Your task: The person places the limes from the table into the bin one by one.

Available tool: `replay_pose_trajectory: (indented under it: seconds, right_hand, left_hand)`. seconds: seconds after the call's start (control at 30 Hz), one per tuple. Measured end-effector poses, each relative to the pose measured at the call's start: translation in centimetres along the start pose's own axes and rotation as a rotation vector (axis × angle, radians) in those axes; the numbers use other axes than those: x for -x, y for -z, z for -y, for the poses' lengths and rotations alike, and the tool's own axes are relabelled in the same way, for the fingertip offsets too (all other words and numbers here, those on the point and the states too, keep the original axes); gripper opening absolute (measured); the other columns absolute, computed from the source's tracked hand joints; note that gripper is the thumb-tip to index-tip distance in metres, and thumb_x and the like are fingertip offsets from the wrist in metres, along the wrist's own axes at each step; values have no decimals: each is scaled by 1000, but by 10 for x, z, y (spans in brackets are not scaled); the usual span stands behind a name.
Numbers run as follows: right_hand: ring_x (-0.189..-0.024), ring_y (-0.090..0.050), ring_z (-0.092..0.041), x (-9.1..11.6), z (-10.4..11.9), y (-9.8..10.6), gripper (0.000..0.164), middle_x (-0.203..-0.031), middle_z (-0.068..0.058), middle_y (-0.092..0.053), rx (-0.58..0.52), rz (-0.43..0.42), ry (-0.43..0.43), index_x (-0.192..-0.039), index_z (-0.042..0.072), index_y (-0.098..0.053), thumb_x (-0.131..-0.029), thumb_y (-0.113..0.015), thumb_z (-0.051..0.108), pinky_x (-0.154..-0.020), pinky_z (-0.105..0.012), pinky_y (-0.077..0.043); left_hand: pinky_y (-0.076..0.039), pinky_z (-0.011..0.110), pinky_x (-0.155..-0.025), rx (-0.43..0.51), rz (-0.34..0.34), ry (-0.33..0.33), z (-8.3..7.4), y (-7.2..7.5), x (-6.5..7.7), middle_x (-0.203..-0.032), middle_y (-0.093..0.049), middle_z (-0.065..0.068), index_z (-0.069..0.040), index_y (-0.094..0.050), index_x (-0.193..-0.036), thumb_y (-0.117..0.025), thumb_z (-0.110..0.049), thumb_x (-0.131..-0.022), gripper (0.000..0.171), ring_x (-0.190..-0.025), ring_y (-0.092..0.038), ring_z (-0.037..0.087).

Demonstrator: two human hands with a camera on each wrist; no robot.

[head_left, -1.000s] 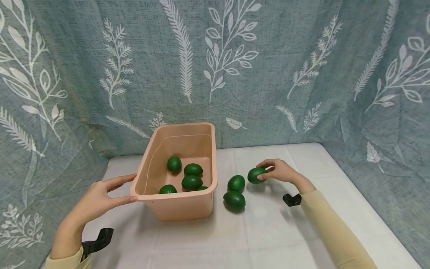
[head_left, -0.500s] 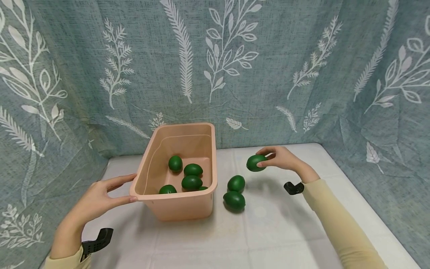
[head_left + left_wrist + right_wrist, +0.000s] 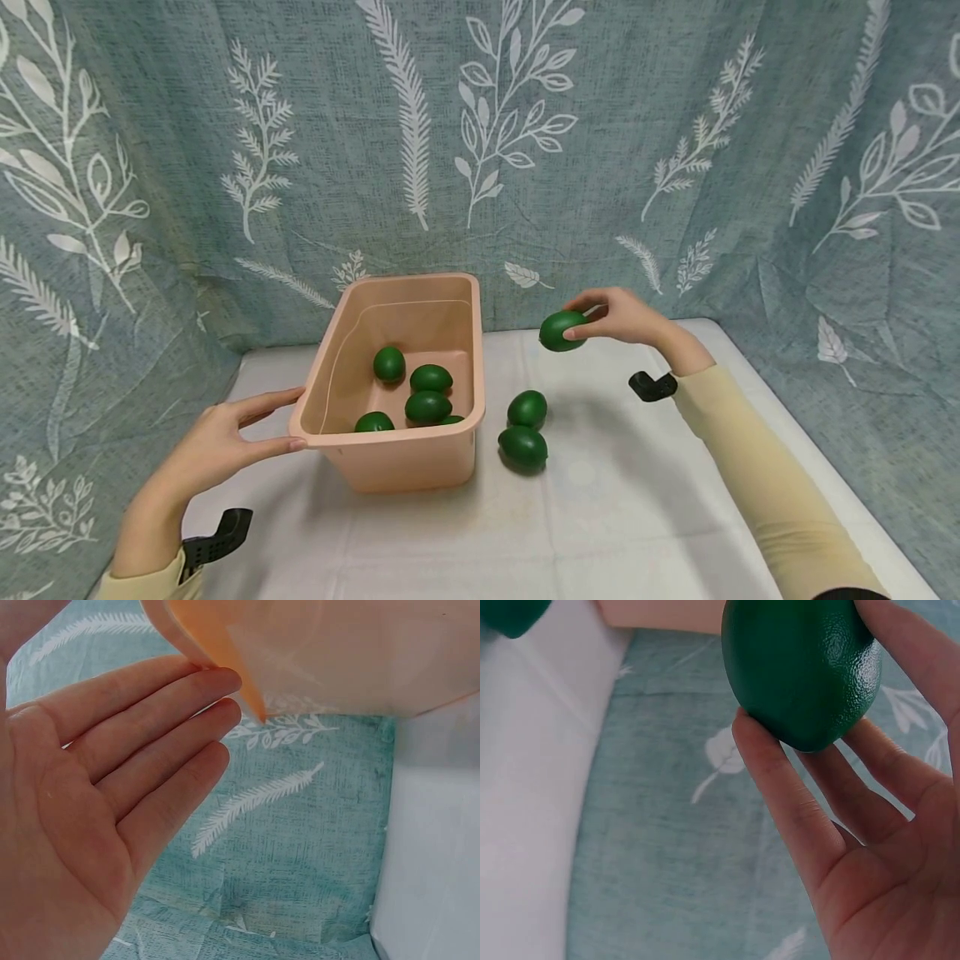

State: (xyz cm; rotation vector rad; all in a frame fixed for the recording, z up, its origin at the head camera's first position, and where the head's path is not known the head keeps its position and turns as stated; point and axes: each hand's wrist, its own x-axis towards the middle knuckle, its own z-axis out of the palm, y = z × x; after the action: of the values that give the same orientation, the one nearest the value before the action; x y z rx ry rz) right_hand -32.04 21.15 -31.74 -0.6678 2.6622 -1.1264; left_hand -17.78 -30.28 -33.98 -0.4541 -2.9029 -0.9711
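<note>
My right hand (image 3: 628,317) holds a dark green lime (image 3: 561,332) between thumb and fingers, raised above the table on the right of the bin. In the right wrist view this lime (image 3: 802,667) shows dimpled, glossy skin and a blunt tip, with fingertips along its sides. My left hand (image 3: 213,450) touches the near left corner of the peach plastic bin (image 3: 405,463) with thumb and fingertips. Straight fingers (image 3: 172,735) lie against the bin's side in the left wrist view. Several limes (image 3: 428,407) lie inside the bin, one partly hidden by its near rim.
Two limes, a farther one (image 3: 527,409) and a nearer one (image 3: 523,449), lie together on the white tablecloth (image 3: 600,533) just right of the bin. A blue-green curtain (image 3: 592,167) with white leaf prints hangs behind the table and along both sides.
My right hand has lifted the lime off the table, up and slightly left. The left hand stays at the bin's corner, and the bin and the other two table limes have not moved.
</note>
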Motion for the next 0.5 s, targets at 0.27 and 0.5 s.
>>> replay_pose_trajectory:
  seconds: [0.27,0.5]
  right_hand:
    - [-107,-64,-27,-16,36,4,50,-119,-8,-63,46,9,57,-122,14,-62,-81,-75,39,-87,-39,-55]
    - [-105,-65,-20,-30,69,-1,53,-117,-1,-64,91,16,87,-122,19,-62,-78,-76,45,-87,-36,-55]
  left_hand:
    - [-46,59,-91,-5,-1,4,1,0,0,-135,-56,6,-25,-54,-136,-74,-40,-81,60,-125,-48,41]
    - [-45,57,-93,-13,6,7,1,0,-1,-135,-56,6,-24,-54,-136,-73,-43,-82,61,-125,-48,41]
